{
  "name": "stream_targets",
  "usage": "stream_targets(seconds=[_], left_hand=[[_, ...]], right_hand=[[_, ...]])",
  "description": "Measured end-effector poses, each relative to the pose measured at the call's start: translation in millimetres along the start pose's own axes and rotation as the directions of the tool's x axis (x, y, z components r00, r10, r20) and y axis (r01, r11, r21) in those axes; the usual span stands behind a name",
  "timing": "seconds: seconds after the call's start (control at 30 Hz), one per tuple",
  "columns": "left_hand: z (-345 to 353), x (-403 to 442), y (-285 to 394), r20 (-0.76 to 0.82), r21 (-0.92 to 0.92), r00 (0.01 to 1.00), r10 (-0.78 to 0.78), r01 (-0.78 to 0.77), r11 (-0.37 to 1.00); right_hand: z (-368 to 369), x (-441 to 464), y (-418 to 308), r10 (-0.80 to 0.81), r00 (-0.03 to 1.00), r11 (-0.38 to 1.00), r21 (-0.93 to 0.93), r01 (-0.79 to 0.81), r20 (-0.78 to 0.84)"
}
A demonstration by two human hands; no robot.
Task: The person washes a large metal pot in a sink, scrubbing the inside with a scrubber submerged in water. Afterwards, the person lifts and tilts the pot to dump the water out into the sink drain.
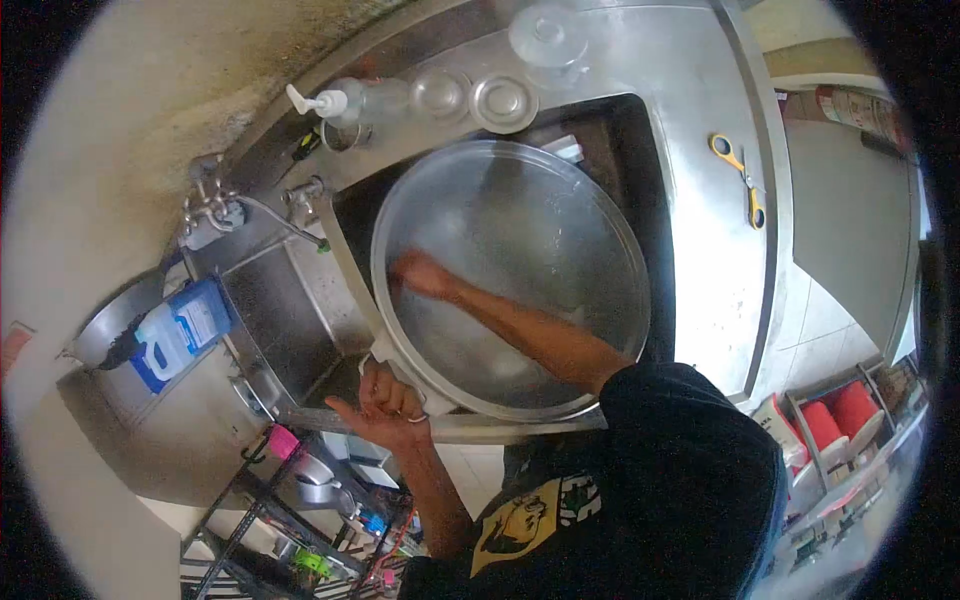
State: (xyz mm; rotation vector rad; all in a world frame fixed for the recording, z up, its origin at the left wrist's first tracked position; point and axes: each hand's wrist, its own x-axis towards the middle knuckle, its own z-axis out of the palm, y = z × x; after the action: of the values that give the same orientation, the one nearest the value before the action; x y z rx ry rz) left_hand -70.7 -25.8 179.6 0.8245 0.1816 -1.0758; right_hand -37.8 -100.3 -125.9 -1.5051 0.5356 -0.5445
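A large round metal pan (540, 240) rests over the dark sink basin (655, 200), tilted a little. My left hand (388, 405) has its fingers curled round the pan's pale handle at the near left, with the thumb sticking out to the left. Reaching across the inside of the pan, my right hand (422, 274) is at its left inner wall. Its fingers look bent and closed, and blur hides whatever they may hold. The bottom of the pan looks wet and shiny.
Behind the sink stand a pump bottle (375, 98), small steel lids (503, 103) and a clear container (548, 40). Orange-handled scissors (743, 178) lie on the right counter. A faucet (212, 205), a second basin (280, 300) and a blue-and-white jug (180, 335) are at left.
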Motion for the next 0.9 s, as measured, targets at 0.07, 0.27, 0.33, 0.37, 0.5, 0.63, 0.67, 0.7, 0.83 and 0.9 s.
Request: stream_targets(seconds=[0.07,0.27,0.33,0.37,0.5,0.63,0.67,0.7,0.83,0.9], left_hand=[[-3,-3,1,0.002,0.070,1.000,0.003,-0.003,0.998],[-4,-4,2,-0.075,0.156,0.996,0.041,-0.029,0.987],[-5,-6,3,-0.094,0.125,0.995,0.043,-0.031,0.992],[-9,-6,4,-0.077,0.108,0.996,0.040,-0.032,0.994],[-5,-2,3,-0.038,0.121,0.999,0.029,-0.024,0.992],[-1,-6,1,-0.116,0.231,0.990,0.079,-0.050,0.972],[-4,-6,2,-0.085,0.173,0.995,0.049,-0.033,0.984],[-5,-2,2,-0.045,0.112,0.999,0.025,-0.020,0.994],[-2,-2,0,0.013,0.112,1.000,0.004,-0.005,0.994],[9,-3,-2,-0.126,0.202,0.991,0.053,-0.027,0.979]], right_hand=[[0,-43,-54,0.084,0.934,0.970,0.185,-0.156,0.346],[-28,-90,-11,0.208,0.916,0.928,0.228,-0.296,0.342],[-54,-81,35,0.323,0.934,0.943,0.037,-0.332,0.156],[-70,-76,51,0.388,0.921,0.903,-0.215,-0.372,0.035],[-71,-105,14,0.366,0.821,0.896,0.073,-0.438,0.438],[-75,-156,-26,0.228,0.527,0.673,0.259,-0.693,0.818],[-81,-162,-1,0.289,0.508,0.697,0.186,-0.693,0.811],[-90,-163,32,0.373,0.510,0.735,0.089,-0.672,0.775],[-134,-155,78,0.601,0.647,0.773,-0.138,-0.619,0.469],[-119,-148,56,0.526,0.633,0.767,0.005,-0.642,0.567]])
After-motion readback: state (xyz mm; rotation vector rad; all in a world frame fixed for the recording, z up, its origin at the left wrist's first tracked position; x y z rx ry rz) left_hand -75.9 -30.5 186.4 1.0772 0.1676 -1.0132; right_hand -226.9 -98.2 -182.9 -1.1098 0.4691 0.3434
